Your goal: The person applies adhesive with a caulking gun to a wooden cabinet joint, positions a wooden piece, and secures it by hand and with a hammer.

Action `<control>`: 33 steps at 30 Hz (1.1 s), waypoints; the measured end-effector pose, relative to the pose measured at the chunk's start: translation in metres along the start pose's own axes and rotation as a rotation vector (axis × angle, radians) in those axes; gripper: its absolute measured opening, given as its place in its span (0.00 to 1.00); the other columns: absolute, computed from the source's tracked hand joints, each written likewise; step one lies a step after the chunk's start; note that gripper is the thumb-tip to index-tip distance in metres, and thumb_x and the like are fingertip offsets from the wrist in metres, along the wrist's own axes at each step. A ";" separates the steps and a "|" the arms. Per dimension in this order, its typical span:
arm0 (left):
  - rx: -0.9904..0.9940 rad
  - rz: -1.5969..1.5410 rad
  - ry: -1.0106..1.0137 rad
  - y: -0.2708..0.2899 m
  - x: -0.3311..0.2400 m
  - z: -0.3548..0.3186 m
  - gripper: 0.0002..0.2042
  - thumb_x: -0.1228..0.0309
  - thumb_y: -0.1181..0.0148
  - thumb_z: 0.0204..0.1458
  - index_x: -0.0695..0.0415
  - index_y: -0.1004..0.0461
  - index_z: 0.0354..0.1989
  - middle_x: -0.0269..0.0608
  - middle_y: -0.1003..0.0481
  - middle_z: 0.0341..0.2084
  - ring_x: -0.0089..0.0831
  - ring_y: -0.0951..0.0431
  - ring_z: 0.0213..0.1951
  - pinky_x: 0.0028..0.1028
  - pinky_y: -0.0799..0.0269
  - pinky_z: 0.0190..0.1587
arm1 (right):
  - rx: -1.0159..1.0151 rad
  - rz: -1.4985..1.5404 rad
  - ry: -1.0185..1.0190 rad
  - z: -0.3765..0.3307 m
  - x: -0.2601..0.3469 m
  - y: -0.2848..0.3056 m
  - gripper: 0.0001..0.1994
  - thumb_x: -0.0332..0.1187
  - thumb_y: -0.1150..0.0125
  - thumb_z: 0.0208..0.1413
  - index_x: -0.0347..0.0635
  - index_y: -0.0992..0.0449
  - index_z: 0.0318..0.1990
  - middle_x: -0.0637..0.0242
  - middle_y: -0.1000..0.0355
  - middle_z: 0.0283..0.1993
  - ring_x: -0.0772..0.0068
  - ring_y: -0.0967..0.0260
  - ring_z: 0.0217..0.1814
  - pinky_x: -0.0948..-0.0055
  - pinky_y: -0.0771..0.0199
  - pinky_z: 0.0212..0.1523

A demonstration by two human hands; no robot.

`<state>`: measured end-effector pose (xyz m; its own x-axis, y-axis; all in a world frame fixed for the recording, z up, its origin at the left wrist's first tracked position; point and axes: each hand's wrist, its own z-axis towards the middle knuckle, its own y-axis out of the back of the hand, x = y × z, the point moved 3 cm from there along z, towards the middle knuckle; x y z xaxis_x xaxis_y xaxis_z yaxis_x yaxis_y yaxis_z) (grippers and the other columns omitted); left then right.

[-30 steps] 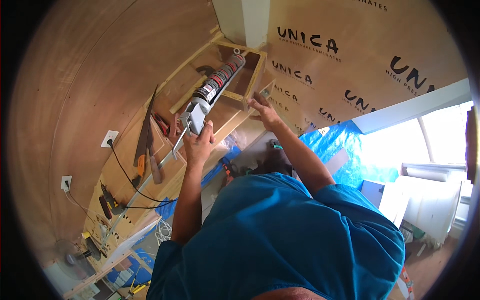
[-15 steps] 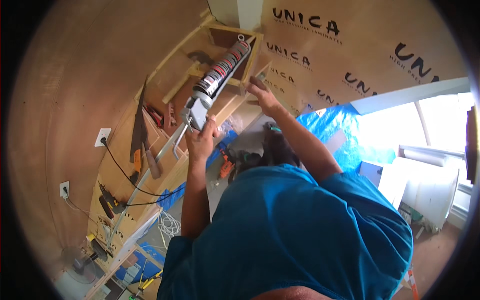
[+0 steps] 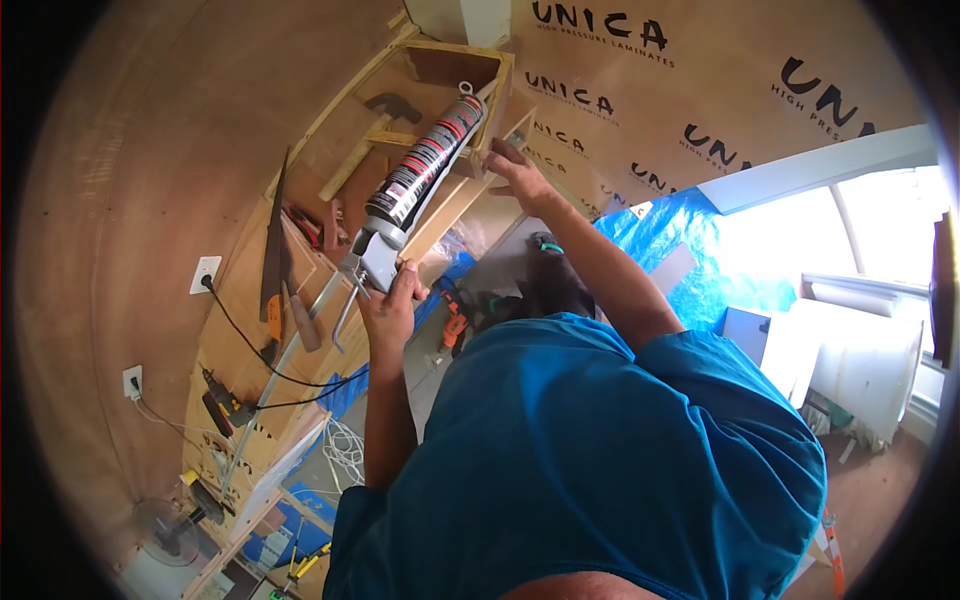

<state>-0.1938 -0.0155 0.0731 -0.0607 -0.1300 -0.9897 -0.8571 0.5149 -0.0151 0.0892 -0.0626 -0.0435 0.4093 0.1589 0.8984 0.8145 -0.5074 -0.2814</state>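
Note:
My left hand point(image 3: 390, 305) is wrapped round the grip end of a caulking gun point(image 3: 380, 258). A dark cartridge point(image 3: 428, 160) with red and white print lies in its frame, tilted up and away to the right. The gun's bent metal rod or trigger point(image 3: 344, 318) hangs beside my hand. My right hand point(image 3: 518, 178) is raised by the front edge of an open wooden frame point(image 3: 492, 125), fingers apart; I cannot tell whether the fingertips touch the wood. Inside the frame, partly behind the cartridge, lies a hammer point(image 3: 360, 150).
A handsaw point(image 3: 272, 250), a wooden-handled tool point(image 3: 303, 318) and a power drill point(image 3: 228, 402) lie on the wooden bench to the left. A black cord point(image 3: 290, 383) loops across it. Blue sheeting point(image 3: 680, 235) and printed brown board point(image 3: 640, 110) stand at the right. An orange drill point(image 3: 453, 325) lies below.
The caulking gun and my left hand have shifted slightly left and down, uncovering more of the hammer. My right hand has moved a little to the left, fingers still apart.

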 end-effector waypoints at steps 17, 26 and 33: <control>-0.017 -0.044 0.051 0.013 0.002 -0.018 0.07 0.75 0.41 0.60 0.62 0.34 0.39 0.35 0.33 0.19 0.25 0.32 0.20 0.31 0.28 0.28 | 0.006 0.028 -0.030 0.004 -0.006 0.002 0.43 0.54 0.38 0.57 0.45 0.48 0.75 0.61 0.40 0.71 0.62 0.43 0.73 0.38 0.33 0.63; -0.020 -0.001 0.037 0.009 0.002 -0.026 0.07 0.75 0.41 0.59 0.63 0.32 0.36 0.36 0.31 0.18 0.24 0.31 0.20 0.29 0.29 0.27 | -0.030 0.029 -0.028 0.006 -0.010 0.006 0.42 0.54 0.38 0.57 0.47 0.46 0.75 0.62 0.39 0.69 0.61 0.43 0.73 0.38 0.33 0.62; 0.001 -0.015 0.002 -0.004 0.007 -0.001 0.07 0.73 0.43 0.61 0.65 0.30 0.36 0.36 0.29 0.17 0.23 0.29 0.19 0.26 0.31 0.26 | -0.013 0.010 -0.016 0.003 -0.005 0.001 0.40 0.55 0.38 0.57 0.48 0.43 0.73 0.63 0.36 0.66 0.63 0.41 0.70 0.40 0.31 0.61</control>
<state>-0.1913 -0.0196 0.0663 -0.0493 -0.1397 -0.9890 -0.8576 0.5134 -0.0298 0.0894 -0.0613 -0.0490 0.4240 0.1672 0.8901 0.8048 -0.5203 -0.2856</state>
